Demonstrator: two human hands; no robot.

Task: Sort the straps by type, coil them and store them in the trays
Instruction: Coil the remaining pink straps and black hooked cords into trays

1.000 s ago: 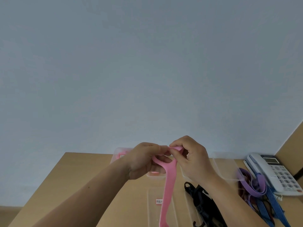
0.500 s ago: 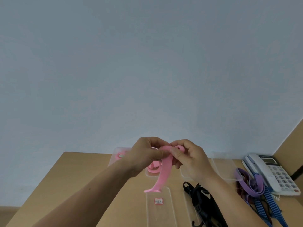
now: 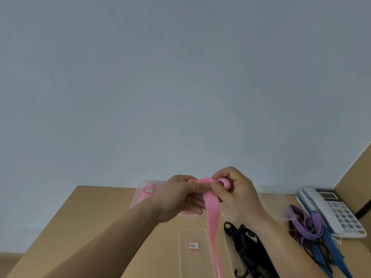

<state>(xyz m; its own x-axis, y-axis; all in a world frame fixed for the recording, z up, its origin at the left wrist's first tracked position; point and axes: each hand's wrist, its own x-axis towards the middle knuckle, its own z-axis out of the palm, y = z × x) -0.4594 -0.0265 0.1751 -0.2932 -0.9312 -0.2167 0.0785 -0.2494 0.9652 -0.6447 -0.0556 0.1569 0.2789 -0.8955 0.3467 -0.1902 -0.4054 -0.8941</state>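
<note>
Both hands hold a pink strap (image 3: pixel 211 209) in the air above the wooden table (image 3: pixel 96 221). My left hand (image 3: pixel 180 197) grips the strap near its top. My right hand (image 3: pixel 234 194) pinches a small rolled coil of the same strap, whose free end hangs down over a clear tray with a red-framed label (image 3: pixel 193 245). A clear tray at the back left (image 3: pixel 140 195) holds something pink. Black straps (image 3: pixel 247 249) lie to the right of the labelled tray. Purple straps (image 3: pixel 305 223) and blue striped straps (image 3: pixel 325 253) lie in a heap at the right.
A white desk telephone (image 3: pixel 331 209) sits at the far right by a wooden side panel (image 3: pixel 355 181). Another clear tray (image 3: pixel 275 203) stands behind my right hand. A pale blue wall fills the upper view.
The strap's free end, swung up to the left half a second ago, now hangs straight down again. Both hands have stayed close together, turning the coil at the strap's top.
</note>
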